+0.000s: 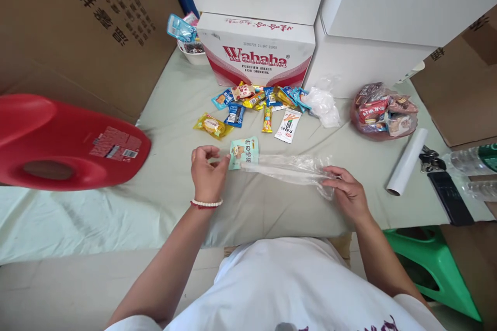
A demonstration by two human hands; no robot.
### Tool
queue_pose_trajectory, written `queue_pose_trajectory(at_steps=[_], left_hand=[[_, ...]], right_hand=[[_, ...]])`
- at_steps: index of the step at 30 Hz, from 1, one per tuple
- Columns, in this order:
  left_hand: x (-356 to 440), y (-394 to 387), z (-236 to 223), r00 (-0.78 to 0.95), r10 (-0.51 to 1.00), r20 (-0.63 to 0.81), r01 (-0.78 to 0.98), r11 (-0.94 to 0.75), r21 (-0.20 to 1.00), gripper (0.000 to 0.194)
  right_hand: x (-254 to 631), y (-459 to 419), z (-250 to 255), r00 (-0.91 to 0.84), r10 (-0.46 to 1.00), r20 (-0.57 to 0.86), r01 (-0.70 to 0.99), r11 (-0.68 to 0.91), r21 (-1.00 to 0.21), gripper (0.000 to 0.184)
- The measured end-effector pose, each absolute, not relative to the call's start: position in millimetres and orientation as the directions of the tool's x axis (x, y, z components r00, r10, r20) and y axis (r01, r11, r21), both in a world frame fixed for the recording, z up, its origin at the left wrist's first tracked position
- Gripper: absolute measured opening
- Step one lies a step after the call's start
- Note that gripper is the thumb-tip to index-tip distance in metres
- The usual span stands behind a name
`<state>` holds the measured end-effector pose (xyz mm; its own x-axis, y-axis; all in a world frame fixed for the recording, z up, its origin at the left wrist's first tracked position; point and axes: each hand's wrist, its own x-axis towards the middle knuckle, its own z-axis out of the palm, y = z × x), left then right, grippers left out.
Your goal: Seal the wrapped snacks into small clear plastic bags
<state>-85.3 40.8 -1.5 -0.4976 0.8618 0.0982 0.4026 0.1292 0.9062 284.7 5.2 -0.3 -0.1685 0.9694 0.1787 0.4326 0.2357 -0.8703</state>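
Note:
My left hand [208, 175] is bent beside a mint-green snack packet [244, 152], its thumb at the packet's left edge and its fingers curled. How far the fingers reach round that edge is hard to see. A clear plastic bag [287, 168] stretches rightward from the packet, low over the table. At its right end my right hand [347, 191] is closed on the bag, with crumpled film around the fingertips. Beyond my hands lie a yellow-wrapped cake [213, 125], a blue packet [235, 115], a small yellow packet [267, 118] and a white packet [288, 125].
Several more snacks lie before a Wahaha water carton [258, 54]. Crumpled clear bags [324, 103] and a filled snack bag [382, 114] lie to the right, near a white roll [407, 163], keys, a black phone [450, 199] and bottles. A red jug [70, 145] stands left.

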Motion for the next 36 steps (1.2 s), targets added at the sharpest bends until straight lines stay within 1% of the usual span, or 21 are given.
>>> queue_pose_trajectory(at_steps=[1, 2, 3, 4, 5, 6, 8, 9, 10, 12, 14, 16, 19, 20, 22, 26, 28, 29, 32, 34, 36], left_hand=[[-77, 31, -1, -0.506, 0.859, 0.080, 0.404, 0.153, 0.902, 0.021], [-68, 19, 1, -0.460, 0.886, 0.056, 0.407, 0.155, 0.900, 0.018], [-58, 5, 4, -0.364, 0.931, 0.027, 0.423, 0.139, 0.896, 0.019], [-48, -9, 6, -0.277, 0.958, 0.073, 0.475, 0.071, 0.877, 0.021], [-37, -21, 9, -0.209, 0.962, 0.178, 0.539, -0.038, 0.842, 0.019], [-27, -31, 10, -0.098, 0.960, 0.264, 0.573, -0.162, 0.803, 0.015], [-11, -39, 8, 0.133, 0.918, 0.374, 0.571, -0.379, 0.728, 0.007], [-4, -37, 5, 0.224, 0.897, 0.381, 0.557, -0.438, 0.705, 0.010], [1, -33, 0, 0.292, 0.887, 0.359, 0.556, -0.462, 0.690, 0.015], [5, -21, -14, 0.361, 0.896, 0.258, 0.605, -0.436, 0.666, 0.023], [5, -12, -27, 0.390, 0.909, 0.148, 0.666, -0.389, 0.636, 0.025], [3, -10, -36, 0.405, 0.909, 0.094, 0.701, -0.375, 0.607, 0.027], [0, -16, -43, 0.406, 0.908, 0.103, 0.718, -0.387, 0.579, 0.029], [0, -18, -44, 0.400, 0.909, 0.116, 0.715, -0.389, 0.581, 0.029], [-1, -21, -45, 0.376, 0.915, 0.146, 0.699, -0.383, 0.603, 0.028], [-4, -20, -49, 0.313, 0.931, 0.186, 0.656, -0.354, 0.667, 0.027], [-6, -19, -50, 0.286, 0.939, 0.192, 0.633, -0.335, 0.698, 0.026], [-7, -19, -50, 0.275, 0.942, 0.191, 0.619, -0.325, 0.715, 0.025], [-6, -17, -47, 0.234, 0.960, 0.156, 0.567, -0.265, 0.780, 0.024], [-4, -15, -41, 0.188, 0.977, 0.102, 0.518, -0.187, 0.835, 0.021], [1, -12, -34, 0.134, 0.990, 0.035, 0.452, -0.093, 0.887, 0.016]], right_hand=[[279, 1, -4, -0.173, 0.966, 0.194, 0.459, 0.253, -0.852, 0.024], [275, -4, -8, -0.187, 0.960, 0.210, 0.482, 0.276, -0.832, 0.027], [272, -10, -12, -0.212, 0.952, 0.223, 0.502, 0.302, -0.810, 0.031], [269, -17, -16, -0.243, 0.941, 0.234, 0.519, 0.330, -0.789, 0.034], [267, -23, -19, -0.280, 0.930, 0.238, 0.536, 0.357, -0.765, 0.036], [267, -30, -22, -0.321, 0.917, 0.236, 0.554, 0.385, -0.738, 0.039], [268, -43, -23, -0.425, 0.884, 0.196, 0.589, 0.434, -0.682, 0.044], [271, -49, -22, -0.482, 0.861, 0.162, 0.600, 0.460, -0.655, 0.047], [274, -53, -19, -0.539, 0.833, 0.125, 0.602, 0.485, -0.634, 0.051], [283, -55, -7, -0.634, 0.771, 0.053, 0.579, 0.519, -0.628, 0.059], [292, -46, 8, -0.667, 0.745, 0.032, 0.542, 0.514, -0.665, 0.064], [294, -28, 23, -0.596, 0.800, 0.064, 0.541, 0.460, -0.704, 0.059], [276, 12, 32, -0.416, 0.906, 0.083, 0.608, 0.345, -0.715, 0.036], [265, 26, 31, -0.399, 0.915, 0.062, 0.628, 0.322, -0.708, 0.029], [238, 50, 23, -0.414, 0.910, -0.003, 0.674, 0.304, -0.674, 0.023], [200, 70, 6, -0.376, 0.900, -0.219, 0.831, 0.223, -0.510, 0.016], [197, 68, 2, -0.362, 0.897, -0.255, 0.854, 0.210, -0.476, 0.008], [199, 66, 2, -0.359, 0.902, -0.238, 0.851, 0.212, -0.480, 0.006], [209, 53, 6, -0.349, 0.929, -0.123, 0.835, 0.249, -0.491, 0.010], [211, 41, 11, -0.355, 0.934, -0.030, 0.832, 0.301, -0.467, 0.013], [209, 27, 14, -0.375, 0.924, 0.075, 0.830, 0.371, -0.416, 0.017]])
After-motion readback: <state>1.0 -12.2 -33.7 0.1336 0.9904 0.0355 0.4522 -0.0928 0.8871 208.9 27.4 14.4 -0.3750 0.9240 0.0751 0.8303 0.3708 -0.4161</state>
